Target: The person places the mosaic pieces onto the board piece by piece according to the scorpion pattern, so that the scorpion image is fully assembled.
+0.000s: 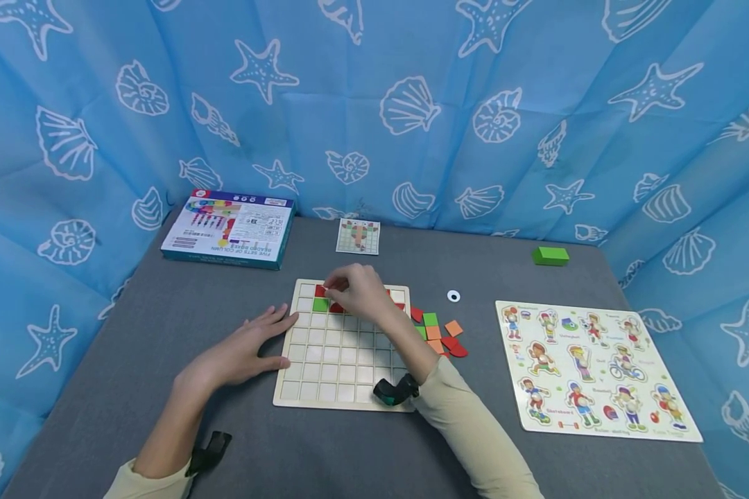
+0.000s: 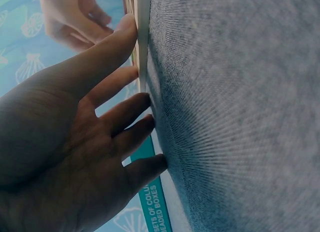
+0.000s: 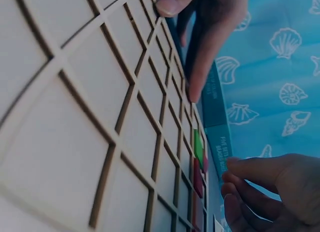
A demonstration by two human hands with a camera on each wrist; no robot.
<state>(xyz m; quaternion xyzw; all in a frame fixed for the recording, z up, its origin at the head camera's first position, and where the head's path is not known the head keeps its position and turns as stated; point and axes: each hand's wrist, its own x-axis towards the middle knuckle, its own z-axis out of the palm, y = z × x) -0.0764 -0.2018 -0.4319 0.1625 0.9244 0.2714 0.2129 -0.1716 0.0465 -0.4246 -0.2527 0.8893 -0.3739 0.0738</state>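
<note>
A pale wooden grid board (image 1: 324, 336) lies on the grey table. My left hand (image 1: 246, 350) rests at its left edge, fingers spread, thumb and fingertips against the rim; the left wrist view shows this hand (image 2: 95, 117) close up. Over the board's far rows is my right hand (image 1: 358, 292), fingers loosely bent, the tips beside a red tile (image 1: 320, 291) in a far-left square. In the right wrist view the right hand (image 3: 272, 192) hovers just off the board, and no tile shows between its fingertips. A green tile (image 1: 320, 304) sits below the red one; other red tiles are partly hidden.
Loose red, green and orange tiles (image 1: 433, 332) lie right of the board. A pattern card (image 1: 358, 237) and a bead-set box (image 1: 231, 229) stand behind. Farther right are a white ring-like piece (image 1: 453, 296), a green block (image 1: 551, 256) and a sports picture puzzle (image 1: 589, 371).
</note>
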